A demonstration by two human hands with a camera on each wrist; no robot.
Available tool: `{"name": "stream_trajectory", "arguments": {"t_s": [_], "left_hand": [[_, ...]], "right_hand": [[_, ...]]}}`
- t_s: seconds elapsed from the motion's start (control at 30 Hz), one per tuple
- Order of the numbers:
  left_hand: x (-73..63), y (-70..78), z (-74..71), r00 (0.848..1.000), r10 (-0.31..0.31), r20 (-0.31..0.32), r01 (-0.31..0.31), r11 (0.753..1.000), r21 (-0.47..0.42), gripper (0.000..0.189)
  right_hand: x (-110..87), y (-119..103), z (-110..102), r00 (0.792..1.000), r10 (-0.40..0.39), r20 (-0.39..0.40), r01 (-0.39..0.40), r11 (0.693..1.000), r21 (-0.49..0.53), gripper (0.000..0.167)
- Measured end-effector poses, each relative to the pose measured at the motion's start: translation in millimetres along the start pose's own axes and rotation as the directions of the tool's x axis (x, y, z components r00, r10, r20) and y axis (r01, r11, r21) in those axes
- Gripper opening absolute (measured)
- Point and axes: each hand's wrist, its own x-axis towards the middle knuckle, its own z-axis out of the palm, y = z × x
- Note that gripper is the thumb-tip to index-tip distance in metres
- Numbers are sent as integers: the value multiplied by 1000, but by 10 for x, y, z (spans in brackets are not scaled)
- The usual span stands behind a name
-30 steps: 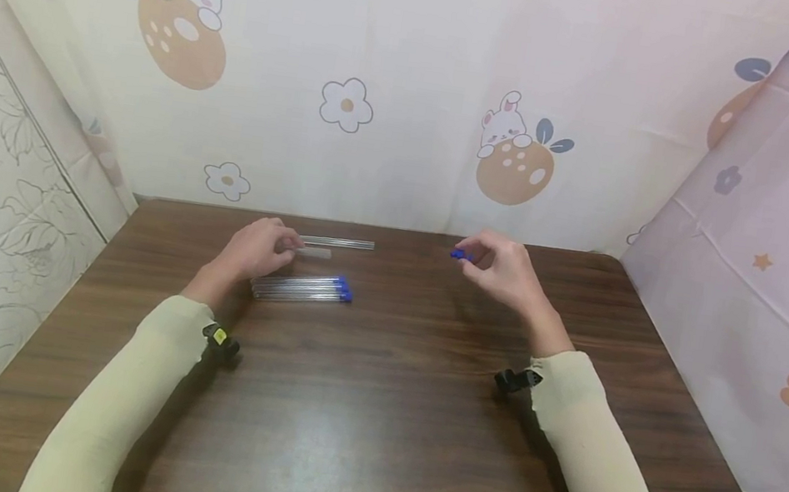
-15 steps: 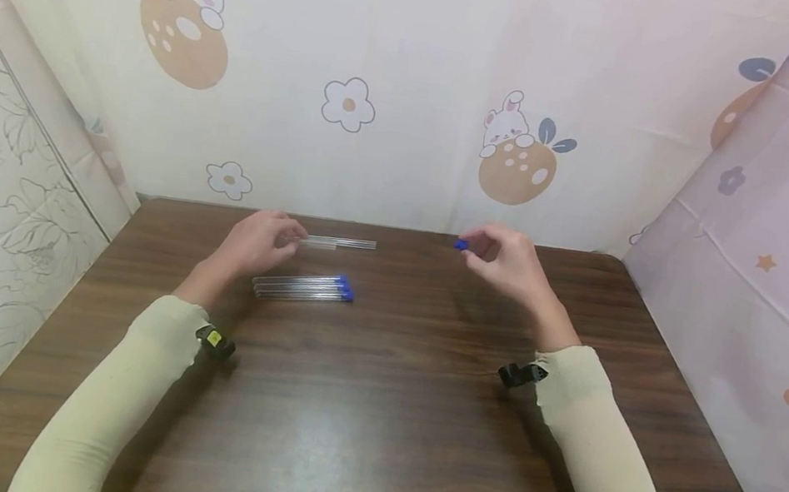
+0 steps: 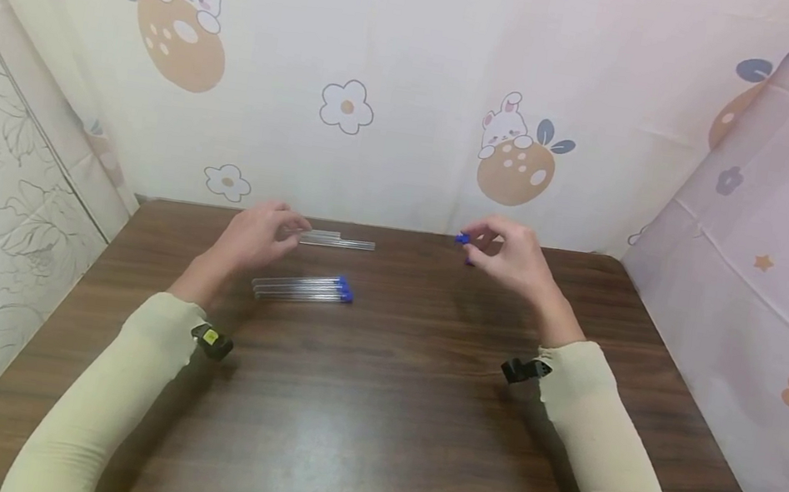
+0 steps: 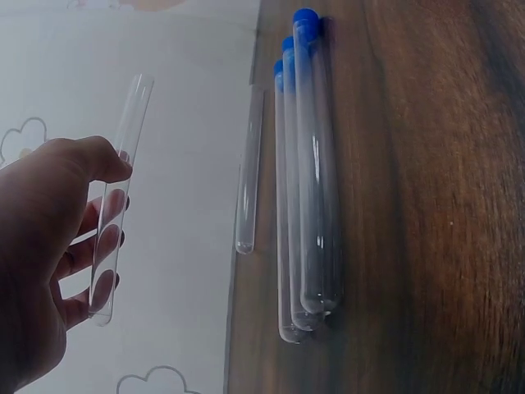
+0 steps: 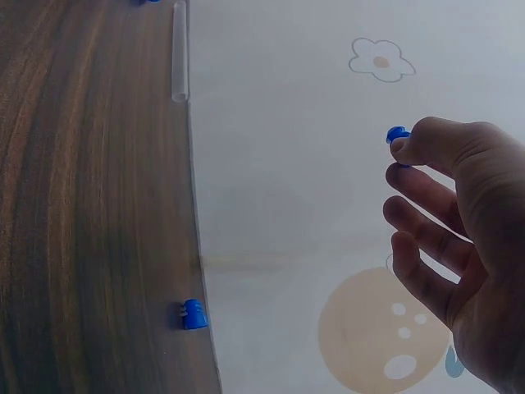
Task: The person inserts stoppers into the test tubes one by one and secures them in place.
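Note:
My left hand (image 3: 252, 239) pinches a clear, uncapped test tube (image 4: 131, 119) between thumb and fingers, raised above the far left of the table. In the left wrist view the tube stands slightly tilted, its rounded end downward. Between thumb and index finger, my right hand (image 3: 512, 256) holds a small blue cap (image 5: 397, 134) over the far right of the table. Its other fingers are loosely bent. Below that hand, a second blue cap (image 5: 194, 314) lies on the tabletop. Another uncapped test tube (image 4: 249, 180) lies near the back edge, beyond the left hand's fingers.
Several test tubes (image 4: 318, 205) with blue caps lie side by side in front of the left hand on the brown wooden table (image 3: 341, 407). A printed curtain (image 3: 407, 155) hangs directly behind the table's back edge. Small black cameras (image 3: 212, 341) sit on both wrists.
Both hands have risen from near the tabletop, the left lifting its test tube and the right its blue cap. The second cap now shows beneath the right hand.

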Motion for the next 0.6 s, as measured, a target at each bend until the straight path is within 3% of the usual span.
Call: {"name": "stream_trajectory", "arguments": {"t_s": [0.6], "left_hand": [[-126,127,13,1000,29,-8,-29,1000,-10,30]], "right_hand": [[-78,46,143,1000,-16,-20,17,998,52,25]]}}
